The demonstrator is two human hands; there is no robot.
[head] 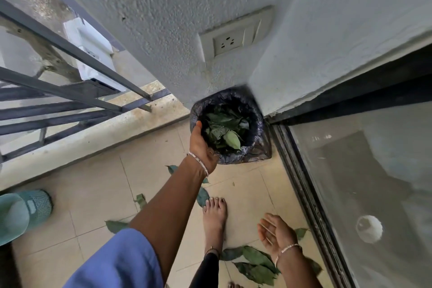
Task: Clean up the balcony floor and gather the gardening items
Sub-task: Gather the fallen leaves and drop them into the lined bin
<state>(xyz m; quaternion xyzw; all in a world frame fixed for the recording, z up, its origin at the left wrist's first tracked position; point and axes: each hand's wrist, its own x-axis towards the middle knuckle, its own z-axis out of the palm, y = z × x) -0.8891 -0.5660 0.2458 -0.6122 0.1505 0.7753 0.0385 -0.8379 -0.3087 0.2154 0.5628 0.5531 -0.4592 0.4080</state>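
Leaves [254,262] are scattered before the bin [256,110]; light and limp, they are best gathered in bunches. The right hand [277,232] is spread, empty; the hold of the left hand [201,145] at the bin rim cannot be told.

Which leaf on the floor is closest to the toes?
The dark leaf lying right by the toes of the bare foot. The other fallen leaves lie farther off, like the pile back near the heel.
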